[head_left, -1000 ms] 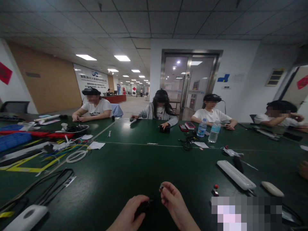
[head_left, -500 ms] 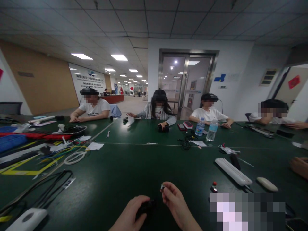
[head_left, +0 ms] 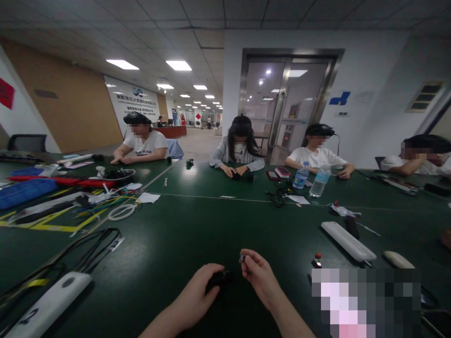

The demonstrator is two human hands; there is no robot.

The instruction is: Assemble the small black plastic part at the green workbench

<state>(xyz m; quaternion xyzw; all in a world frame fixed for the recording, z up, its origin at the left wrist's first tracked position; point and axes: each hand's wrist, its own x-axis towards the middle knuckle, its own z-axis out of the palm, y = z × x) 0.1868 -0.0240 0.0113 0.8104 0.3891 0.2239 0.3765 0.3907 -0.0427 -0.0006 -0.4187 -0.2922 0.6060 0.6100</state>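
Near the front of the dark green table (head_left: 169,267), my left hand (head_left: 193,293) is wrapped round a small black object (head_left: 219,279); its kind is hard to make out against the dark surface. My right hand (head_left: 259,277), just to the right and apart from it, pinches a tiny silvery piece (head_left: 242,257) between thumb and fingertips. That piece is too small to name. A narrow gap separates it from the black object.
White power strips (head_left: 347,241) lie to the right, beside a computer mouse (head_left: 398,259), and another white strip (head_left: 52,300) with cables lies left. Water bottles (head_left: 320,182) stand farther back. A blue tray (head_left: 28,192) sits far left. Several people with headsets sit opposite.
The whole view has tilted down slightly, so the scene sits higher. Both hands keep their holds. The person opposite in the middle has brought both hands together on a black object.
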